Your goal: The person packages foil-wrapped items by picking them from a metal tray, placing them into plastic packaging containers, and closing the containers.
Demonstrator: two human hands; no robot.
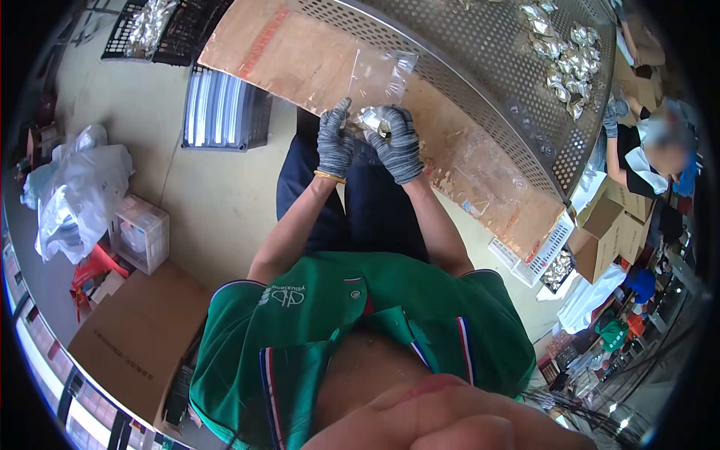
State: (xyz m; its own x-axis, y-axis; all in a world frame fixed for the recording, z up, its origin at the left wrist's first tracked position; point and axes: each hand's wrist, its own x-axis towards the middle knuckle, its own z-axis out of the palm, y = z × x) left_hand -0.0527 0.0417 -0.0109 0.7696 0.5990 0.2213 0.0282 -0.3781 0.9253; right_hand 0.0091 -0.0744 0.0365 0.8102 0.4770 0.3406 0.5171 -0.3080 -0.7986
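Observation:
Both my hands wear grey knitted gloves and meet over my lap at the near edge of a wooden board (311, 64). A shiny silver piece (373, 118), crumpled-looking like foil-wrapped or bright metal, sits between them. My right hand (397, 146) is closed around its right side. My left hand (335, 142) closes on its left side, with the index finger pointing up; the exact contact is hidden. Just beyond the fingers, a clear plastic bag (379, 73) lies flat on the board.
A perforated metal tray (480, 64) stands beyond the board, with a pile of similar silver pieces (570, 67). Left are a dark crate (262, 120) with clear tubes and a cardboard box (142, 337). Open cartons (600, 232) and another person (637, 157) are at right.

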